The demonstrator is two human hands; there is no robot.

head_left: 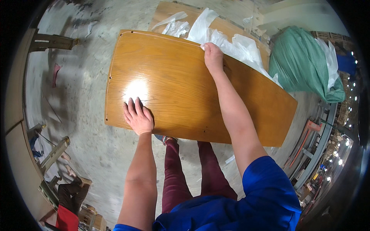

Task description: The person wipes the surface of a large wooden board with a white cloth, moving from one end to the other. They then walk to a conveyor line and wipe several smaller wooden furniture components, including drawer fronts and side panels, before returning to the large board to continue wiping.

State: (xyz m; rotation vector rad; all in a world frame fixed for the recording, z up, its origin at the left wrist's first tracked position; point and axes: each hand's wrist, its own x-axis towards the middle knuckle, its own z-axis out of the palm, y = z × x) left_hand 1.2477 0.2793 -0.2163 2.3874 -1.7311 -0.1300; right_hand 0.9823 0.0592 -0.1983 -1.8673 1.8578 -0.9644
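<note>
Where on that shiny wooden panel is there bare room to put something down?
The glossy orange-brown wooden panel is bare between the left hand and its left edge, and along its right end below the right forearm. The far edge is crowded: the right hand grips crumpled white plastic sheeting there.

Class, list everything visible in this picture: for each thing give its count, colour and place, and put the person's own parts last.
wooden panel: one, glossy orange-brown, centre, above the floor
plastic sheet: one, white, crumpled along the panel's far edge
second board: one, light brown, behind the panel
sack: one, green, upper right
concrete floor: grey, all around
another person: one, lower left, seated
left hand: flat on the panel
right hand: gripping the plastic at the far edge
</note>
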